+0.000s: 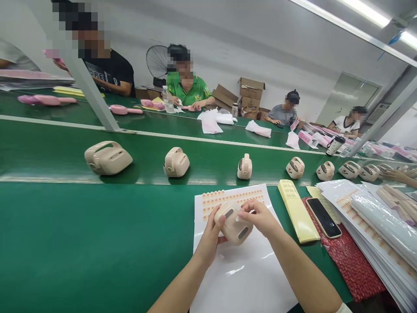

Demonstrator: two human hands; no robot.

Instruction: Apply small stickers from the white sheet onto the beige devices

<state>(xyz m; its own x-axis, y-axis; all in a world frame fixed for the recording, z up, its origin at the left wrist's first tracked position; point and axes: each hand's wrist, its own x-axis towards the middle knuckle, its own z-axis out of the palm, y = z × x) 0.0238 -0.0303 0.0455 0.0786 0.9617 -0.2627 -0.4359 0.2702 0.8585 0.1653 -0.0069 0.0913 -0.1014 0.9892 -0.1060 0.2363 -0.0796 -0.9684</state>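
Observation:
My left hand (pixel 211 237) is closed around a beige handled device (pixel 233 234), turned so a flat face with two grey strips points up. Over that face, the thumb and forefinger of my right hand (pixel 259 217) pinch a small whitish piece (pixel 239 217), too small to name surely. Beneath both hands lies a white sheet (pixel 241 278) on the green table. Rows of small orange-printed round stickers (pixel 211 204) run along its far part, partly hidden by the device.
Similar beige devices (pixel 109 158) stand along the green belt (pixel 208 163) ahead. To my right are a yellow sticker strip (pixel 298 213), a phone (pixel 323 218), red bubble wrap (pixel 353 265) and stacked sheets (pixel 374 243). Across the belt, people handle pink brushes (pixel 125 110). A slanted post (pixel 87 82) rises at left.

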